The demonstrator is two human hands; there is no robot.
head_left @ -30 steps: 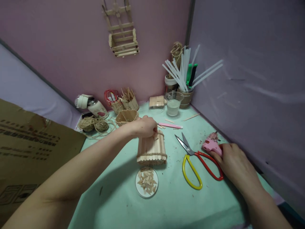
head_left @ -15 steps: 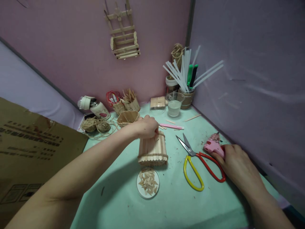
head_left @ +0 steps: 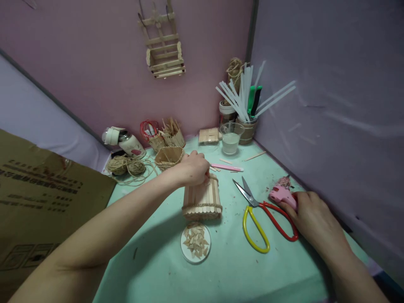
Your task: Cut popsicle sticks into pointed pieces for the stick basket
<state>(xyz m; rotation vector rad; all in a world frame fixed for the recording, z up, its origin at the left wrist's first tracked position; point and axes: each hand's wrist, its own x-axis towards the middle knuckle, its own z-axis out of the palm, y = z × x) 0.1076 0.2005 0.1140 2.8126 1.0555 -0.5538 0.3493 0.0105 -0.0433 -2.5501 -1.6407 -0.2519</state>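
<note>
My left hand is closed at the far top end of a wooden-stick box, its fingertips bent down out of sight against the wood. A braided twine band runs round the box near its front. My right hand is wrapped round the handle of a pink hot glue gun lying on the table at the right. Between the hands lie scissors with one yellow and one red handle, blades slightly apart. In front of the box sits a small white dish full of small pointed wood chips.
A pink pen and loose sticks lie behind the box. Farther back stand a woven stick basket, twine balls, a bottle, a cup of cloudy liquid and a pot of glue sticks. A cardboard box is at left.
Almost nothing differs. My left hand stays at the top of the box and my right hand stays on the glue gun; the view has shifted very slightly.
</note>
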